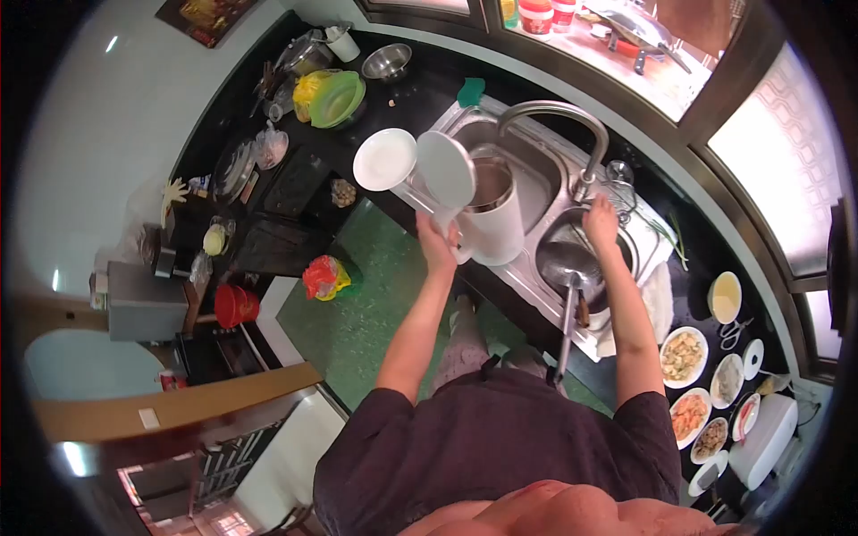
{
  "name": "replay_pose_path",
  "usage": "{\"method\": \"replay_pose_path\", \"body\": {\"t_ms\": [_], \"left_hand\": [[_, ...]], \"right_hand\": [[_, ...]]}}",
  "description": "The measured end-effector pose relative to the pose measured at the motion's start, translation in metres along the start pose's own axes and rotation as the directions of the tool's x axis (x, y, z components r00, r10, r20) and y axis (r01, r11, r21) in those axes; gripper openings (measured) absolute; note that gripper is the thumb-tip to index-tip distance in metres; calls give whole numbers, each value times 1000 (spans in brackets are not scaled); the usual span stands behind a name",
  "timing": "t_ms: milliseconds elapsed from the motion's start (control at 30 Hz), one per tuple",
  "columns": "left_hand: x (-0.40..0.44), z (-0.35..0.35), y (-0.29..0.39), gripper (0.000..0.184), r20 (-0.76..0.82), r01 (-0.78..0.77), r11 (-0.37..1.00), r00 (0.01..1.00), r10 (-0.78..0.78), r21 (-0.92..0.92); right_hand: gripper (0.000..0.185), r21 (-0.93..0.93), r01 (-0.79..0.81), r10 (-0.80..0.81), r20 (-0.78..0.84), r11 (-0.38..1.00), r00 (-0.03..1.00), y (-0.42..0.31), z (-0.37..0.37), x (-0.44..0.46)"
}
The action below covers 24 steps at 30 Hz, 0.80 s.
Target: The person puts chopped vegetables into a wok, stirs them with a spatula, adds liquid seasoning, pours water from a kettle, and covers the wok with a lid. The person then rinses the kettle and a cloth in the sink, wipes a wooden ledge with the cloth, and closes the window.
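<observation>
My left hand [435,239] is closed around the handle of a white electric kettle [497,234]. The kettle's lid [447,170] stands open, showing the metal inside. It is held over the front edge of the left sink basin [541,174], its mouth near the end of the curved faucet [572,114]. My right hand [602,221] reaches to the foot of the faucet, with fingers curled in at its handle, which they mostly hide. Below that arm, a metal ladle or strainer [570,263] with a long handle lies across the smaller right basin [547,239].
A white plate [385,159] lies left of the sink. Green bowl [338,98] and steel bowl [387,62] stand farther back. Several food dishes, including shrimp [690,417], line the right counter. A towel [659,304] hangs near the sink; a red-yellow bag [325,278] is on the left.
</observation>
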<state>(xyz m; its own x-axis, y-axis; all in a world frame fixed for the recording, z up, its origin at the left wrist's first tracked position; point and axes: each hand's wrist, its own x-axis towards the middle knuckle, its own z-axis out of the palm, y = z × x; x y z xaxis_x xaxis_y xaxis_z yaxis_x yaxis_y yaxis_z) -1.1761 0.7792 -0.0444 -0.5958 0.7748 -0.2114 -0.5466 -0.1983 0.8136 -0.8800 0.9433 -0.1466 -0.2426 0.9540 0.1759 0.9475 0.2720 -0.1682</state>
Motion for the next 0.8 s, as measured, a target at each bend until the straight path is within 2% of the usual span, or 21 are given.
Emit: {"method": "replay_pose_path", "body": {"t_ms": [33, 133, 200, 233, 300, 367, 400, 500, 567, 633, 667, 767, 800], "left_hand": [[17, 2, -1, 55, 15, 16, 1000, 1000, -16, 22], [68, -3, -5, 55, 127, 189, 979, 972, -196, 71], [103, 12, -3, 57, 165, 276, 958, 944, -286, 81], [118, 0, -9, 57, 235, 302, 947, 918, -319, 105], [154, -15, -27, 58, 404, 337, 930, 838, -367, 147], [170, -5, -19, 59, 385, 397, 895, 808, -446, 205], [179, -5, -19, 60, 401, 422, 882, 786, -471, 209], [202, -4, -22, 63, 397, 477, 842, 743, -540, 254], [213, -1, -19, 64, 447, 475, 831, 700, -557, 291], [224, 2, -18, 65, 464, 471, 818, 674, -576, 331], [229, 4, -17, 65, 457, 466, 812, 671, -583, 351], [244, 16, -10, 66, 424, 453, 788, 670, -609, 416], [248, 20, -9, 66, 412, 449, 779, 670, -617, 437]], "right_hand": [[45, -30, -15, 13, -60, 999, 998, -1, 8, 4], [44, 0, -175, 174, 112, 985, 978, -7, 12, 13], [41, -37, -211, 214, 155, 977, 964, -14, 14, 21], [40, -55, -222, 229, 205, 973, 952, -22, 14, 9], [39, -113, -323, 339, 175, 940, 924, -39, 6, -2], [38, -163, -411, 431, 120, 897, 894, -71, -21, 4], [34, -193, -417, 448, 162, 888, 879, -90, -40, 8], [26, 138, -338, 332, 65, 931, 941, -141, -85, 18], [16, 518, -310, 306, 97, 797, 947, -180, -114, 30], [13, 597, -287, 275, 114, 749, 955, -216, -139, 47], [13, 570, -258, 268, 69, 780, 961, -226, -140, 53], [17, 472, -308, 319, 60, 826, 946, -240, -132, 72], [19, 451, -285, 329, -20, 846, 944, -241, -124, 75]]}}
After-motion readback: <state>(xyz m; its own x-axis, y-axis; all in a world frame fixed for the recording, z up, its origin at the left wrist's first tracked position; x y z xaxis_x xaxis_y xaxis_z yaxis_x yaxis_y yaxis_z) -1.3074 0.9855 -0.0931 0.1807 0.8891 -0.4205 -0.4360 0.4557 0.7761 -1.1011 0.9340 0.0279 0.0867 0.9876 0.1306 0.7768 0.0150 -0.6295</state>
